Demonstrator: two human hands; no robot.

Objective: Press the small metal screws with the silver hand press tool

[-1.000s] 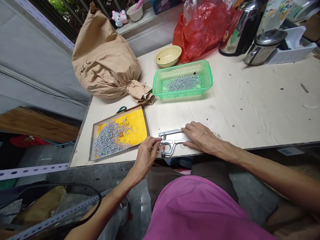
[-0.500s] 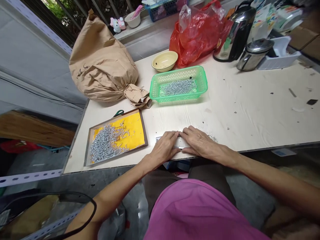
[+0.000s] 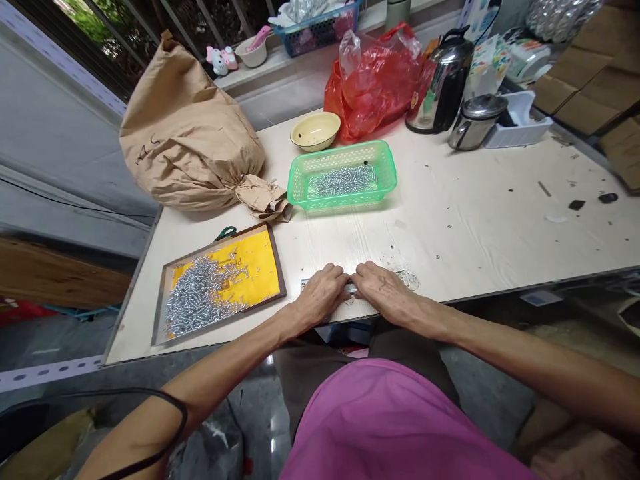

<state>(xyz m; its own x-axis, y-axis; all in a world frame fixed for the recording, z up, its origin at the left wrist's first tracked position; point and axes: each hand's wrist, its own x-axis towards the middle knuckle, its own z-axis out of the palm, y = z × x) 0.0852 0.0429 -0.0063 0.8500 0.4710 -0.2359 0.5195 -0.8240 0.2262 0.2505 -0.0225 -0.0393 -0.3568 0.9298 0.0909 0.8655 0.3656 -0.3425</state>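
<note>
My left hand (image 3: 321, 293) and my right hand (image 3: 384, 291) are close together at the table's front edge, fingers curled over a narrow silver metal strip (image 3: 351, 288). One end of the strip sticks out left of my left hand; most of it is hidden under the fingers. To the left lies a shallow tray (image 3: 281, 270) with a yellow lining, heaped with small silver metal pins (image 3: 195, 300). Beyond my hands, a green plastic basket (image 3: 340, 205) holds more of these small metal pieces.
A tied brown sack (image 3: 190, 147) stands at the back left, with green scissor handles (image 3: 227, 232) below it. Along the back are a cream bowl (image 3: 315, 131), a red plastic bag (image 3: 370, 80), a kettle (image 3: 443, 83) and a metal mug (image 3: 475, 123). Dark scraps dot the right side.
The view has shifted, so the table's contents appear further left. My fingers have curled in more tightly around the strip, and less of it shows between my hands.
</note>
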